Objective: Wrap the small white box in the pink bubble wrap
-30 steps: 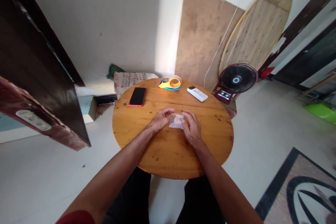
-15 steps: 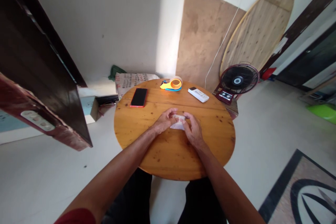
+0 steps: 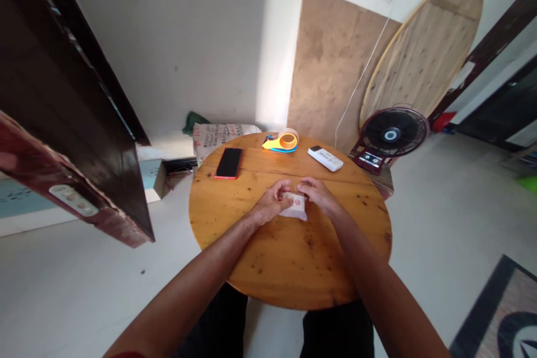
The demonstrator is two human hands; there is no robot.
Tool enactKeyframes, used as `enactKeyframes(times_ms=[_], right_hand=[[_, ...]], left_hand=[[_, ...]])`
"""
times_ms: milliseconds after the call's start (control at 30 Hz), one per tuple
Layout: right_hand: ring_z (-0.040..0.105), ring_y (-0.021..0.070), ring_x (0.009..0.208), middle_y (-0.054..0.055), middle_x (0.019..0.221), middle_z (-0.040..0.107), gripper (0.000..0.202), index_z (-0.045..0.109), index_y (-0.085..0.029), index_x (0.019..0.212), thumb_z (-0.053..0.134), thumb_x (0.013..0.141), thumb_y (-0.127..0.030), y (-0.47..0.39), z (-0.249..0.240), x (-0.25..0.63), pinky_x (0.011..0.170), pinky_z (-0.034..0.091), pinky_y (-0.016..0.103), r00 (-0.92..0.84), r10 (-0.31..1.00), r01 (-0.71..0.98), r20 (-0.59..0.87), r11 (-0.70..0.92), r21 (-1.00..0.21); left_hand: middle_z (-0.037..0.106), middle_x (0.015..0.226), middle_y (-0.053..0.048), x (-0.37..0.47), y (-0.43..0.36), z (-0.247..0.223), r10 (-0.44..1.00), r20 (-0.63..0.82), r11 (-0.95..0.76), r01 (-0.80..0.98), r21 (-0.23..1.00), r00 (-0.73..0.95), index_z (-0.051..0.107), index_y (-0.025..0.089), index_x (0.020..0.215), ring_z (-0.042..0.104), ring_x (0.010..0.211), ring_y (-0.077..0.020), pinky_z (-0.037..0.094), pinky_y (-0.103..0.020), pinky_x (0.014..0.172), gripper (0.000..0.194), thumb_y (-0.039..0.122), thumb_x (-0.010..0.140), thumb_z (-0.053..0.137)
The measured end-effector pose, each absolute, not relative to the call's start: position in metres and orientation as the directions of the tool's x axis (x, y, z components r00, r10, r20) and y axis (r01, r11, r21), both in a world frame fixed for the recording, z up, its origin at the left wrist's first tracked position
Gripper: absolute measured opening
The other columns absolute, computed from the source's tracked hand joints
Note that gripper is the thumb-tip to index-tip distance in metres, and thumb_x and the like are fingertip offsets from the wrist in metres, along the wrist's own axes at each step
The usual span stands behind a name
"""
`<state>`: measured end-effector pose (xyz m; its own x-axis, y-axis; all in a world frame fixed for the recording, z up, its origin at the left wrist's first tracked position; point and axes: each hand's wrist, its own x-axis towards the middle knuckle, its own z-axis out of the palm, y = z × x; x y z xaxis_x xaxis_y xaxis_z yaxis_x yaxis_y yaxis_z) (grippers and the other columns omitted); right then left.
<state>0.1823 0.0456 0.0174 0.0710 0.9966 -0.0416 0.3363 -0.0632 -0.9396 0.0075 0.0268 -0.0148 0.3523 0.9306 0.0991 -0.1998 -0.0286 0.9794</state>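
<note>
A small white plastic packet with pink print, which looks like a pack of tissues, lies near the middle of the round wooden table. My left hand grips it at the left side, thumb on top and fingers curled behind. At its far right corner is my right hand, fingers bent and tips drawn together. Whatever those fingertips pinch, if anything, is too small to make out. Both forearms reach in over the near side of the table.
A red-edged phone, a yellow and blue tape dispenser and a white remote control lie beyond my hands. To the right of the table stands a dark red fan. A wooden door is at the left.
My right hand has shifted off the packet's right side to its far edge, uncovering more of the printed top. My left hand still holds the packet. The camera view has shifted slightly.
</note>
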Motion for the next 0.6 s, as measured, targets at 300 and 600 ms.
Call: enactKeyframes(times_ms=[300,600], right_hand=[[0.061,0.0152,0.067,0.0,0.076,0.067,0.037,0.064,-0.018,0.094,0.071,0.06,-0.032,0.045,0.002,0.176,0.064,0.049,0.028,-0.009,0.996,0.11,0.088,0.089,-0.99],[0.067,0.0227,0.084,0.007,0.089,0.073,0.022,0.069,-0.019,0.088,0.062,0.072,-0.033,0.038,0.014,0.178,0.08,0.051,0.036,0.011,0.947,0.391,0.321,0.291,-0.873]], left_hand=[[0.052,0.114,-0.008,0.008,0.026,-0.014,0.929,0.086,-0.019,-0.185,0.983,0.361,0.049,0.017,0.124,0.054,0.085,-0.013,0.047,-0.024,0.073,0.072,0.035,0.061,0.081],[0.051,0.124,-0.012,0.008,0.022,-0.007,0.92,0.061,0.028,-0.221,0.975,0.386,0.048,0.017,0.123,0.056,0.096,-0.018,0.046,-0.028,0.08,0.074,0.042,0.061,0.081]])
